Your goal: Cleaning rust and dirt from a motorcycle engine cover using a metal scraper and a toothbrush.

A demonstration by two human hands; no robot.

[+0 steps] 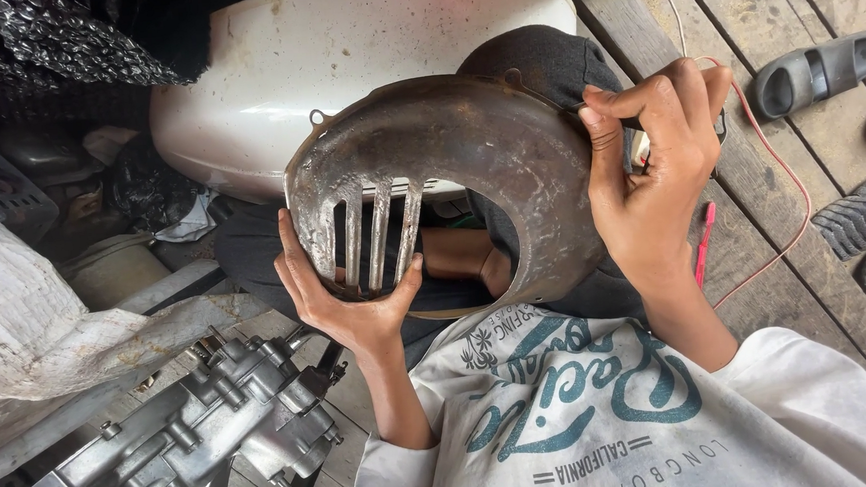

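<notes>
Wooden plank floor (750, 184), right of frame. Rusty slotted metal cover (468, 161) at centre, gripped by both hands: left hand (346, 299) beneath slots, right hand (648, 160) pinching upper-right rim. Engine casing (184, 429) lower left.

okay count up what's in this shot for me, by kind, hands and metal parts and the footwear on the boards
Hands: 2, left hand and right hand, both gripping the cover
Rusty metal fan cover: 1
White body panel: 1
Engine casing: 1
Dark sandals: 3 in view, two cut off by the frame edge
Total: 8
</notes>
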